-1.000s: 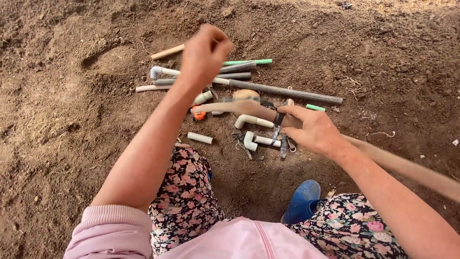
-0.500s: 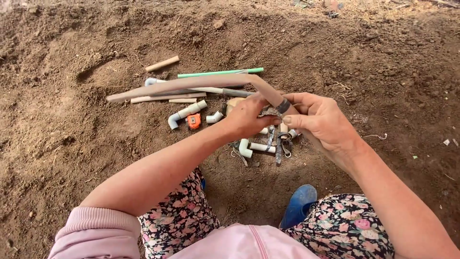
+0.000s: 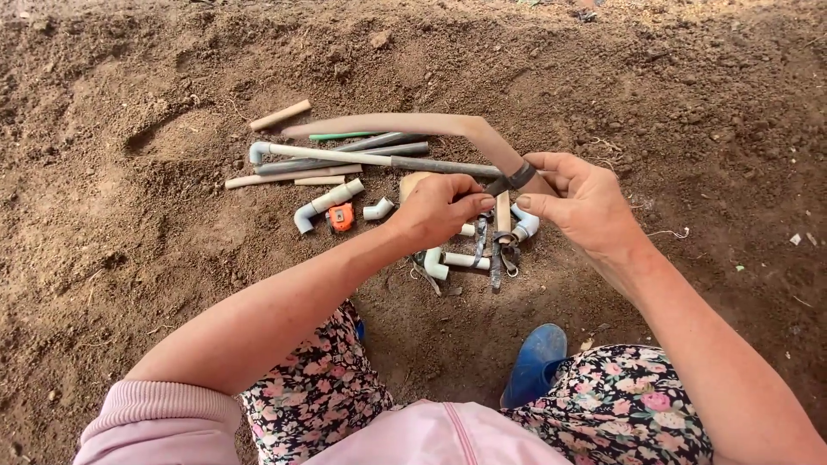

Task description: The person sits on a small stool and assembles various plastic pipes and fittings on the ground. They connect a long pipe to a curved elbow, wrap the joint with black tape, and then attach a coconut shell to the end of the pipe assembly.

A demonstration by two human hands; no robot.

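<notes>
A long tan bent pipe (image 3: 405, 125) is held above the soil, with a dark band (image 3: 521, 176) wrapped around it near its right end. My right hand (image 3: 581, 202) grips the pipe at that end, thumb and fingers around it just behind the band. My left hand (image 3: 439, 207) is closed beside it, its fingertips pinching the loose end of the band under the pipe. Below the hands lie short white pipe pieces (image 3: 452, 258) and dark straps (image 3: 495, 263).
On the soil lie long grey pipes (image 3: 362, 155), a green rod (image 3: 340, 136), a short tan stick (image 3: 280, 114), a grey L-shaped pipe (image 3: 323, 205), a white elbow (image 3: 376, 209) and an orange tape measure (image 3: 341, 217). My blue shoe (image 3: 534, 362) rests near my knees.
My left hand came down from high over the pile and closed on the band. The right hand lifted the tan pipe and holds it up in front of me.
</notes>
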